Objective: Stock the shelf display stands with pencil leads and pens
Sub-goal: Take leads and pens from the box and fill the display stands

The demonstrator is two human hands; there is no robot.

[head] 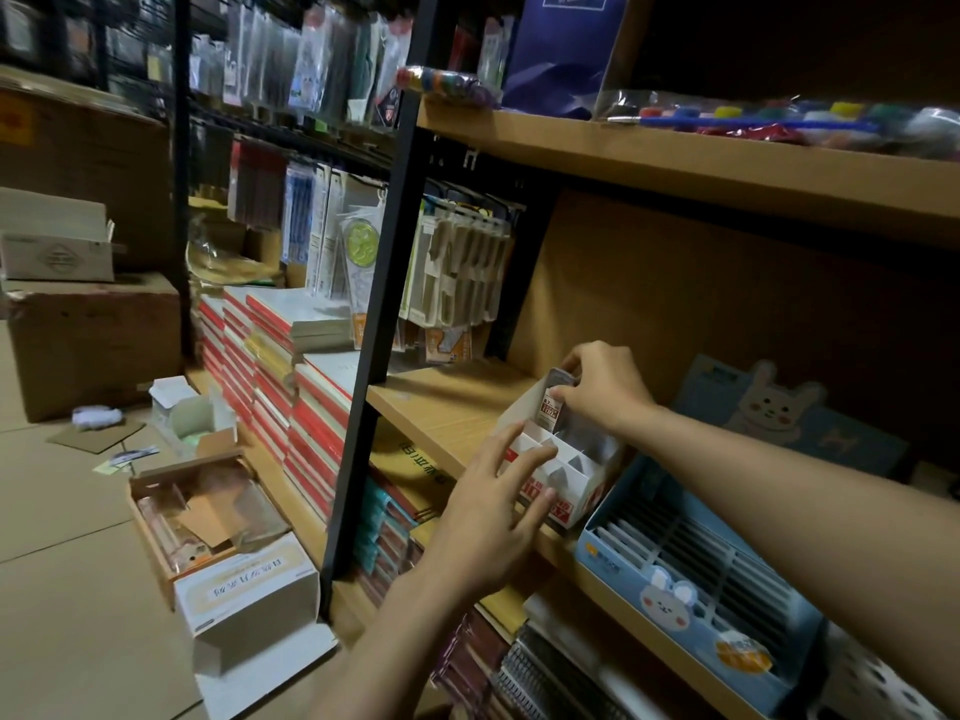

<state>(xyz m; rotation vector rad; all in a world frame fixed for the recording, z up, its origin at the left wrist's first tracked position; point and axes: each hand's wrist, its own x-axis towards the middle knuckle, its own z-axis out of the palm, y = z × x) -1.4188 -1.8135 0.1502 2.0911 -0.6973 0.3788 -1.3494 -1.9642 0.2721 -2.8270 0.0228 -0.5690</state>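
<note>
Now our right hand (602, 387) pinches a small upright lead packet (553, 407) right above the white cardboard stand (566, 480); our left hand (493, 517) steadies it, fingers open.

Near the centre of the frame, a white display stand (558, 462) with red lettering sits on the wooden shelf (447, 402). The right hand (602, 387) pinches a pack of pencil leads (555, 400) at the stand's back compartment. The left hand (498, 504), fingers spread, rests against the stand's front. Just right of it stands a blue rabbit-print display box (691, 600). Open cardboard boxes (208, 511) lie on the floor at lower left.
</note>
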